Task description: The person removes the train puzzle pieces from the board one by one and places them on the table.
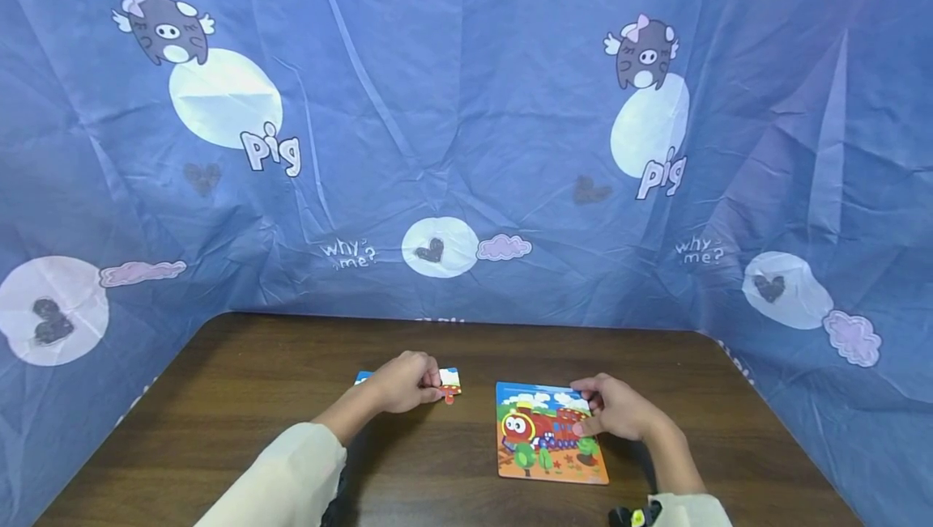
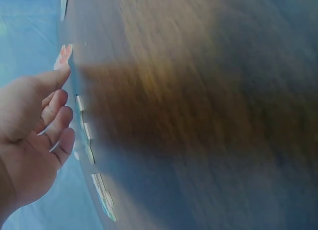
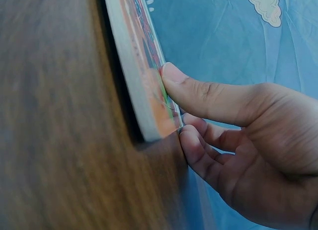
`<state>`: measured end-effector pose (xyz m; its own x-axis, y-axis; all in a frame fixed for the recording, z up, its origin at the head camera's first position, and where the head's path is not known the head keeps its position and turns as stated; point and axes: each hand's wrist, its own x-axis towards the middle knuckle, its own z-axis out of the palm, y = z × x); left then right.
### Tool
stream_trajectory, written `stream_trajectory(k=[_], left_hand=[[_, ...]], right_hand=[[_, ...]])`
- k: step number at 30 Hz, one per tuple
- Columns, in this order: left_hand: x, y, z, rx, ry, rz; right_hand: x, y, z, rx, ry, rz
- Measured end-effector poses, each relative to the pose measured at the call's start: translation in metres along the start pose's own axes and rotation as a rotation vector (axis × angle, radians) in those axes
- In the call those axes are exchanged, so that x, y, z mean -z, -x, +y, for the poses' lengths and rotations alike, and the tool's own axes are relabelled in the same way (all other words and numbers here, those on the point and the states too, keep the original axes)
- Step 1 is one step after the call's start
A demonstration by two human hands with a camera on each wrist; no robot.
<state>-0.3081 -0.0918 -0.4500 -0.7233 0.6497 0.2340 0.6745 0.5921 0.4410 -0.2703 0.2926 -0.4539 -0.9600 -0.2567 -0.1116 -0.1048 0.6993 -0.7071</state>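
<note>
Puzzle piece [image 1: 451, 378], white and red with a small reddish tab below, sits at the fingertips of the left hand [image 1: 404, 384]; from my end I see thumb and index finger together, pinching it by its left side. I cannot tell whether it is lifted off the wood. The right hand [image 1: 615, 407] grips the train picture board [image 1: 539, 434] by its right side, thumb on the face and fingers at the edge. That board lies to the right of the piece, apart from it, showing a red train with 2 eyes, green trees and orange ground. Left of the piece I make out a blue puzzle part [image 1: 362, 376], mostly hidden; my left wrist view shows thin pieces [image 2: 102, 195] in a row on the dark wooden table [image 1: 430, 470]. Behind hangs a blue cloth [image 1: 466, 106] printed with 2 pigs [image 1: 171, 29], hearts and clouds.
</note>
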Motion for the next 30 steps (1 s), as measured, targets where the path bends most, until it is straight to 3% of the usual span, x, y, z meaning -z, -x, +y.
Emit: stream_trajectory(k=[5,18,30], left_hand=[[0.000,-0.001,0.000,0.062,-0.039,-0.037],[-0.004,-0.001,-0.003,0.090,-0.078,-0.065],[-0.011,-0.004,0.001,0.080,0.005,0.006]], right_hand=[[-0.001,0.001,0.000,-0.004,0.001,0.012],[0.000,0.000,0.000,0.011,0.001,0.007],[-0.001,-0.001,0.000,-0.006,-0.007,0.007]])
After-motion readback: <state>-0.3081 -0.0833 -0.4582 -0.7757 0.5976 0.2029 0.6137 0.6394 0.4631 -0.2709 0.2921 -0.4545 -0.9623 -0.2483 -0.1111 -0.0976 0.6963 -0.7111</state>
